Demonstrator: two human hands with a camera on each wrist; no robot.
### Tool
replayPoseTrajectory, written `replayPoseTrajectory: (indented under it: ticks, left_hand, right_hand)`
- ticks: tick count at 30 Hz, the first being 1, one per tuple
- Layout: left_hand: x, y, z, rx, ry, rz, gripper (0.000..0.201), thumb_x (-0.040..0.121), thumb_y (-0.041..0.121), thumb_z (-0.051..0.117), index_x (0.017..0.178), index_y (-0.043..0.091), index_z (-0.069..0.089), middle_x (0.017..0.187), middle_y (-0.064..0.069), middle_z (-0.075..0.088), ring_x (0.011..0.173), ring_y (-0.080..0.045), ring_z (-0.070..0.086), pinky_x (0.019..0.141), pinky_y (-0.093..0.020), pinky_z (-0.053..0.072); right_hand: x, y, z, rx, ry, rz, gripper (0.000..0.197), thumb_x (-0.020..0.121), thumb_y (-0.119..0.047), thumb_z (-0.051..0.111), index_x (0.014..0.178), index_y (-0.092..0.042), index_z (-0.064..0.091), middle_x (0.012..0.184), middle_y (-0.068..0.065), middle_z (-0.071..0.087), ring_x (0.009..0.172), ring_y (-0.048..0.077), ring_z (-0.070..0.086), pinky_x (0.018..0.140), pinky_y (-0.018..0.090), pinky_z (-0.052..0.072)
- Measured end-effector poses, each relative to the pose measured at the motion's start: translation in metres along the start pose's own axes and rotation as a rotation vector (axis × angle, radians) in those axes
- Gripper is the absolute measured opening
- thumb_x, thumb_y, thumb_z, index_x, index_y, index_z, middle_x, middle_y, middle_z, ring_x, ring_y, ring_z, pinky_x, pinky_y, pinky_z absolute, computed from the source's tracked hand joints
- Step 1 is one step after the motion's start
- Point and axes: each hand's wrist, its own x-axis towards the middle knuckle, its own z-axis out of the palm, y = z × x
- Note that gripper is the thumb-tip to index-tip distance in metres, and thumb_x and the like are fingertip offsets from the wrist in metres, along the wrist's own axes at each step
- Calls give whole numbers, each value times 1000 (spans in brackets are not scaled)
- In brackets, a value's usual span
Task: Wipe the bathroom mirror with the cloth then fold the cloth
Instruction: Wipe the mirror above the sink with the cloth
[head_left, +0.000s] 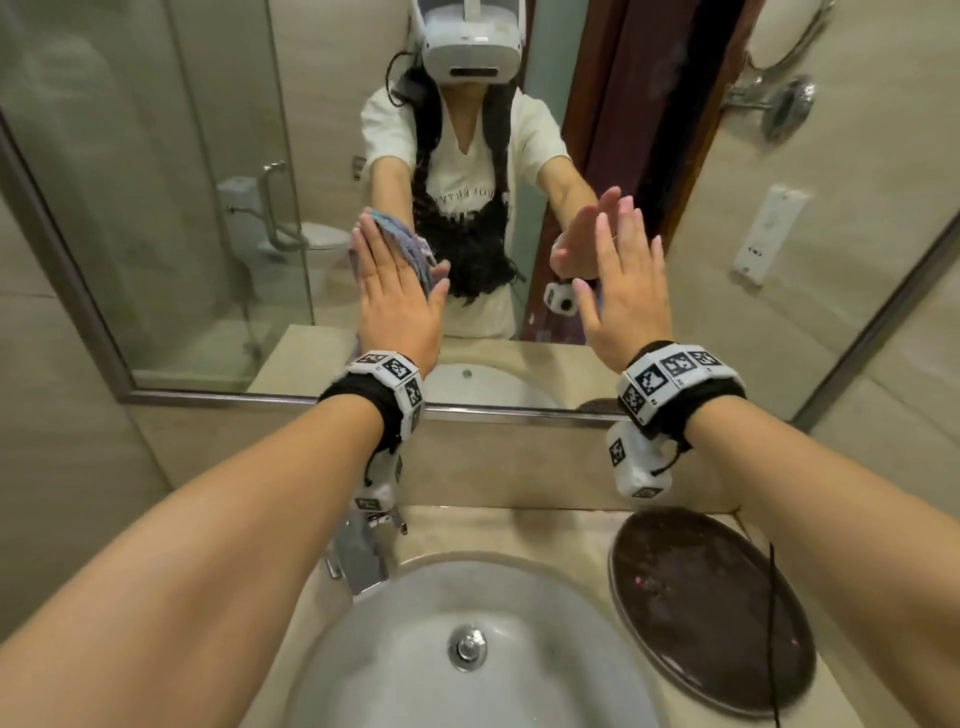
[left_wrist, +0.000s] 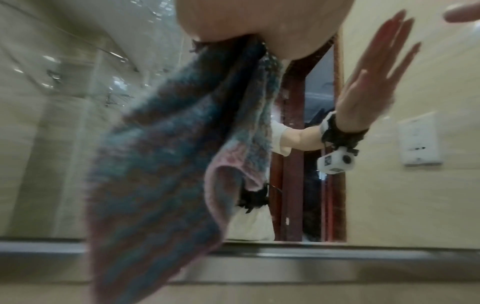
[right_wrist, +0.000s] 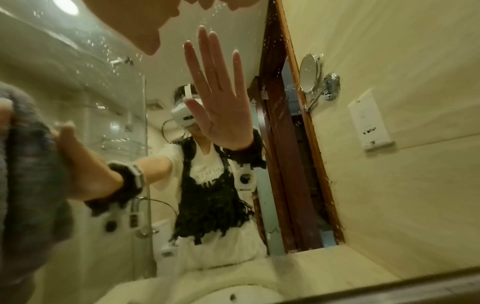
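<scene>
The mirror (head_left: 182, 182) fills the wall ahead of me. My left hand (head_left: 395, 291) lies flat with straight fingers and presses the blue and pink striped cloth (head_left: 415, 254) against the glass. In the left wrist view the cloth (left_wrist: 161, 164) hangs down from under my palm (left_wrist: 259, 26) to below the mirror's lower frame. My right hand (head_left: 623, 275) is held up flat, fingers spread and straight, close to the glass and holding nothing. I cannot tell whether it touches the mirror. Water specks dot the glass (right_wrist: 109, 47) in the right wrist view.
Below the mirror's metal frame (head_left: 467, 408) is a stone counter with a white sink (head_left: 545, 613) and a chrome faucet (head_left: 358, 551). A dark round tray (head_left: 711, 608) lies at the right with a black cable across it. A side wall stands at the right.
</scene>
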Motion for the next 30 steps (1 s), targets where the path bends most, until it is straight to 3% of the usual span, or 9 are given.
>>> replayPoseTrajectory:
  ticks: [4,8,11,16,18,21,24,27,30]
  left_hand:
    - [-1,50,11,-75,35,-11,88,94,55,24,142,-12,-5,152,-31,-2,143,-40,-2,116,-41,-4]
    - [2,108,29,-42,72,250,85,93,58,11,141,-9,-8,152,-30,8,142,-41,7,116,-45,-7]
    - [-1,152,43,-10,36,485,84,93,57,21,145,-4,-4,155,-23,1,144,-35,0,113,-39,-16]
    - [7,144,50,115,162,579,72,96,45,34,147,3,6,155,-16,16,143,-31,16,114,-36,-10]
    - [12,129,42,118,186,494,70,97,41,33,147,5,1,155,-17,13,143,-33,13,116,-38,-9]
    - [15,105,27,62,162,199,69,97,42,22,147,1,-4,155,-22,1,143,-38,1,115,-42,-5]
    - [18,72,13,64,206,-51,70,97,43,16,145,-5,-1,153,-27,3,142,-42,2,117,-45,1]
    - [22,62,9,56,214,-106,69,97,42,9,144,-8,1,152,-30,4,141,-45,3,116,-46,0]
    - [25,86,9,9,250,-96,68,97,39,11,143,-10,3,152,-30,7,140,-46,6,116,-49,2]
  right_hand:
    - [9,19,-8,30,74,-71,63,92,-32,39,146,-5,23,154,20,15,144,31,13,116,45,10]
    - [4,61,-13,34,121,-82,61,91,-32,40,145,-6,28,153,20,20,143,31,17,116,46,10]
    - [4,90,-19,22,149,-67,60,91,-30,44,145,-7,29,153,20,21,143,31,17,116,44,5]
    - [2,107,-18,-43,140,-36,61,93,-33,42,147,-10,24,154,19,17,144,33,12,116,40,-5]
    - [-1,103,-13,-93,116,-39,63,94,-35,41,148,-10,20,155,20,15,144,35,10,115,37,-13]
    - [-4,90,-9,-137,100,-41,64,95,-38,39,149,-13,17,155,20,12,144,35,8,113,39,-16]
    - [0,78,-9,-88,120,-45,62,95,-39,37,149,-15,17,156,19,10,145,32,5,113,37,-17]
    - [3,68,-9,-41,132,-61,63,94,-38,37,149,-12,18,156,20,10,145,32,5,114,37,-16]
    - [2,69,-13,-14,151,-43,64,94,-38,37,148,-9,17,156,20,10,145,32,5,115,41,-10]
